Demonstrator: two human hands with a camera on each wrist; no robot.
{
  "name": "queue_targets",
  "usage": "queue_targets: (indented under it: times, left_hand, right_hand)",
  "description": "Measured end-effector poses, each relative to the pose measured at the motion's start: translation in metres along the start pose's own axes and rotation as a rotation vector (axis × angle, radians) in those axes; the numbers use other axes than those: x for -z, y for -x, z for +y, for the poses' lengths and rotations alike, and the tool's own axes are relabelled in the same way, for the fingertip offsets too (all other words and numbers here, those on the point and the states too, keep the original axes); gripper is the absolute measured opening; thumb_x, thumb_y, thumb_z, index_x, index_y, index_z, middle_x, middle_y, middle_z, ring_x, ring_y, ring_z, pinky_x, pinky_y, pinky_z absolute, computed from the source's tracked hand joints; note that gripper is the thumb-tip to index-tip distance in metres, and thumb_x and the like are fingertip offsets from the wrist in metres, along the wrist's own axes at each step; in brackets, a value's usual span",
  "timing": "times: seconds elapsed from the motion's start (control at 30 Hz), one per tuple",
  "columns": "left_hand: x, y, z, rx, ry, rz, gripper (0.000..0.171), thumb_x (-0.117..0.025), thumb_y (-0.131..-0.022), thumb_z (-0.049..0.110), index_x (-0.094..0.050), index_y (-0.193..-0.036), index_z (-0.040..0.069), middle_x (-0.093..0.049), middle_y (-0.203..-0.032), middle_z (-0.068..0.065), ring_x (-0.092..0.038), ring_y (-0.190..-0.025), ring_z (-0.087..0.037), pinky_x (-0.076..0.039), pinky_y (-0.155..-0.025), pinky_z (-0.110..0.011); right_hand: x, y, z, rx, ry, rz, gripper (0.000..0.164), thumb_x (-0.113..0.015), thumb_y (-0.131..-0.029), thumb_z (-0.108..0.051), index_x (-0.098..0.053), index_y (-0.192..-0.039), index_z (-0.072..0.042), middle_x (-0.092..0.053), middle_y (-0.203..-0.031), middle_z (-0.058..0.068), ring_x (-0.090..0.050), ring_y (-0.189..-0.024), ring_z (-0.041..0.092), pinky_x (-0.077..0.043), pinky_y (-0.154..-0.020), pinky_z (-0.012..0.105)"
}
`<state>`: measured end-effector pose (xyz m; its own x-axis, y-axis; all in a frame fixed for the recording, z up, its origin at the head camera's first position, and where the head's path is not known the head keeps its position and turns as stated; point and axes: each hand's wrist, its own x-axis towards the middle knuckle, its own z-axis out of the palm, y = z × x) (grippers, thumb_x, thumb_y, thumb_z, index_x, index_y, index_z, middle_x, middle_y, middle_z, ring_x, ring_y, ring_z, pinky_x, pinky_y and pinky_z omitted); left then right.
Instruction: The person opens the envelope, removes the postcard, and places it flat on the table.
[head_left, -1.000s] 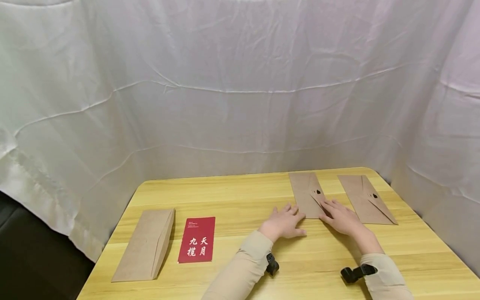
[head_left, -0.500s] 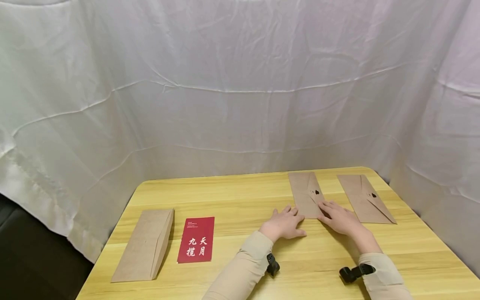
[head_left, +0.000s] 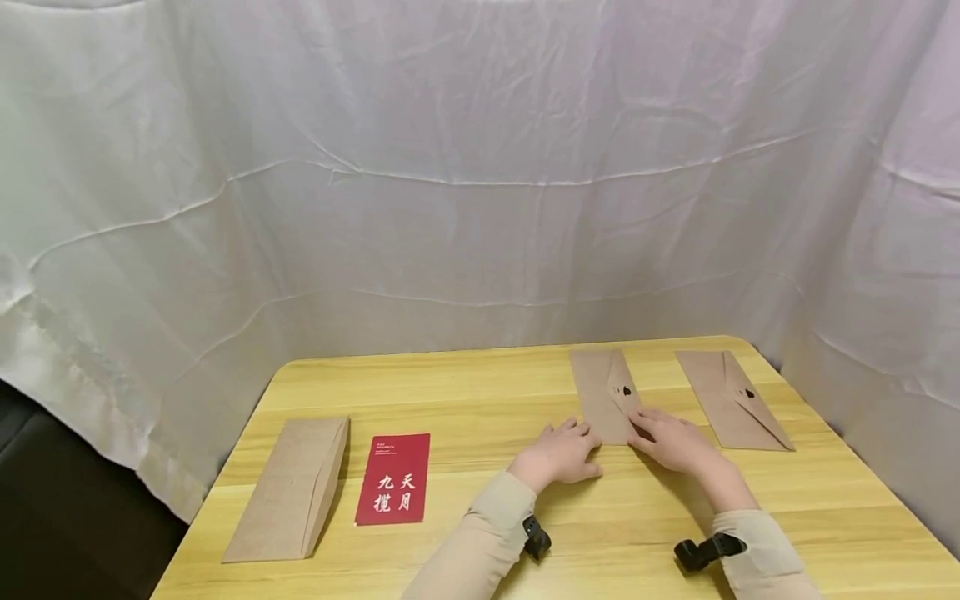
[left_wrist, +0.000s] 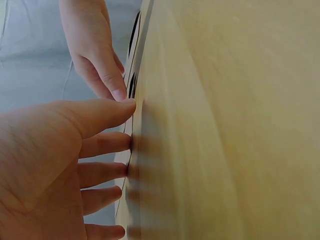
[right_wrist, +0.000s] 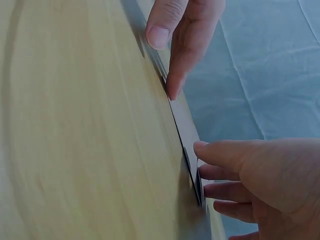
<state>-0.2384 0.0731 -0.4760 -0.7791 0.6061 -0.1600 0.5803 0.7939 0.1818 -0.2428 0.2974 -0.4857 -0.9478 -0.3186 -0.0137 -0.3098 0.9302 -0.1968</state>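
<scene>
A brown paper envelope (head_left: 597, 396) with a small black mark on its pointed flap lies flat toward the back right of the table. At its near left corner, the fingertips of my left hand (head_left: 558, 453) touch down with the fingers spread. My right hand (head_left: 671, 442) rests its fingertips on the near right edge, by the flap. From the right wrist view, the thumb and fingers of the right hand (right_wrist: 272, 182) lie along the thin edge of the envelope (right_wrist: 186, 127). The left hand (left_wrist: 55, 165) shows loosely extended fingers in the left wrist view.
Right of the hands lies a second brown envelope (head_left: 723, 396) with a similar black mark. On the left are a thicker brown envelope (head_left: 281, 492) and a red card (head_left: 392, 465) with white characters. Pale curtains (head_left: 480, 233) hang around the wooden table (head_left: 465, 400).
The envelope under my hands has slid slightly toward me and to the left, and both hands have moved with it. The other envelopes and the red card stay put.
</scene>
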Motion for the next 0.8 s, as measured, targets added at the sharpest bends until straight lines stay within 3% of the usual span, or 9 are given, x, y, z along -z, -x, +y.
queue_targets:
  times: [0.37, 0.8]
  left_hand:
    - [0.0, 0.013, -0.009, -0.014, -0.024, 0.011, 0.046, -0.054, -0.096, 0.049, -0.055, -0.137, 0.03, -0.043, -0.152, 0.006, -0.032, -0.147, -0.019, -0.036, -0.115, -0.042]
    - [0.004, 0.042, -0.021, -0.043, -0.039, 0.013, 0.043, -0.058, -0.096, 0.043, -0.059, -0.134, 0.023, -0.047, -0.15, -0.002, -0.041, -0.142, -0.022, -0.037, -0.115, -0.039]
  right_hand:
    - [0.005, 0.002, -0.027, 0.014, 0.047, -0.009, 0.051, -0.059, -0.096, -0.034, -0.055, -0.136, -0.002, -0.053, -0.139, 0.026, -0.049, -0.129, 0.044, -0.038, -0.099, 0.069]
    - [0.002, 0.002, -0.054, 0.084, 0.062, -0.013, 0.051, -0.061, -0.094, -0.033, -0.057, -0.134, -0.001, -0.056, -0.136, 0.025, -0.05, -0.128, 0.044, -0.039, -0.098, 0.069]
